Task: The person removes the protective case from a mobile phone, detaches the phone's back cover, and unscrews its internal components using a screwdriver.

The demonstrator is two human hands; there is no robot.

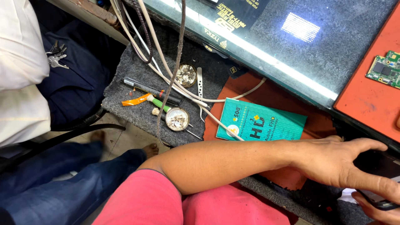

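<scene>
My left arm reaches from the pink sleeve at the bottom across to the right. My left hand [339, 164] is spread over a black flat device [381, 163] at the desk's near edge, its digits clasping the device from both sides. My right hand [377, 213] shows only as fingertips in the bottom right corner. They curl under the dark lower rim of the same device. The rest of that hand is out of frame.
A teal printed packet [260, 124] lies on an orange mat [275, 93]. A grey felt pad [137, 110] holds two round tins of scraps, a black pen, tweezers and cables. A green circuit board [385, 68] lies far right. A seated person's dark trousers and keys [56, 56] are at left.
</scene>
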